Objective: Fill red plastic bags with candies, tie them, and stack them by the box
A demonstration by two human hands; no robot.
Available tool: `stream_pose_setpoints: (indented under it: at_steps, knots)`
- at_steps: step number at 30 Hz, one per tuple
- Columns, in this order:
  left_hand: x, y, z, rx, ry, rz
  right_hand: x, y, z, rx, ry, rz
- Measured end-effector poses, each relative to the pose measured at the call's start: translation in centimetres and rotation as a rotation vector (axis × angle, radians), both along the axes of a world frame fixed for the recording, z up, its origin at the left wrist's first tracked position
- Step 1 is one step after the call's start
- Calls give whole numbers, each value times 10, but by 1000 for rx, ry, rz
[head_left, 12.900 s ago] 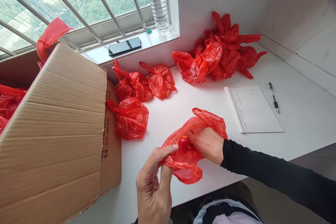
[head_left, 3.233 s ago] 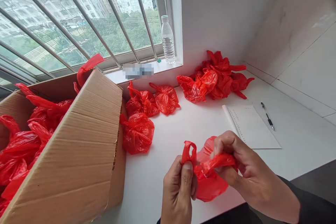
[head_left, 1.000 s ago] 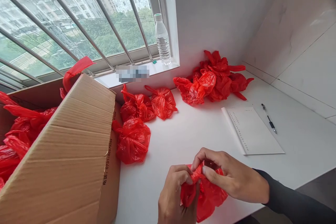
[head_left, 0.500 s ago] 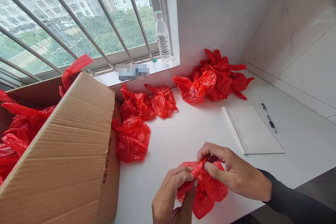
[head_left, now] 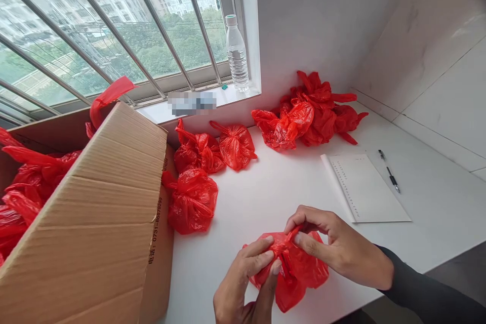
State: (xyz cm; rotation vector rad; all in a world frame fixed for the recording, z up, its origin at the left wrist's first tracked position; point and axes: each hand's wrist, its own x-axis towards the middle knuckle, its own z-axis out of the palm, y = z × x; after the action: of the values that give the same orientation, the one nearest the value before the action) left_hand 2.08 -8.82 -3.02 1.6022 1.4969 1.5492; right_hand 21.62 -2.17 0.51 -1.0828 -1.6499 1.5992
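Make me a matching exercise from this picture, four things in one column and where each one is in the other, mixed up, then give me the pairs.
Things:
1. water bottle
2. pen
3. red plastic bag
4. cardboard box

Places:
A. in the grip of the left hand and right hand
B. on the windowsill
C. right of the paper sheet
D. at the left of the table, filled with red bags

Pairs: 1-B, 2-C, 3-A, 4-D

Left hand [head_left: 243, 283], right hand [head_left: 337, 248] pinch red bag [head_left: 299, 273], apparently knotting; table [head_left: 273, 192].
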Motion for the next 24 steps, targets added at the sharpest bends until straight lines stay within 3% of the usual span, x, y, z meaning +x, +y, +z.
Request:
stream_pose_setpoints:
  at_steps: [6, 15, 24]
  knots:
    - [2, -4, 4, -102, -49, 92, -1, 1, 0, -11, -40, -7]
    - [-1, -7, 1, -89, 52, 123, 3, 2, 0, -16, -87, -23]
    - [-18, -15, 3, -183, 65, 167, 17, 5, -17, -29, -175, -74]
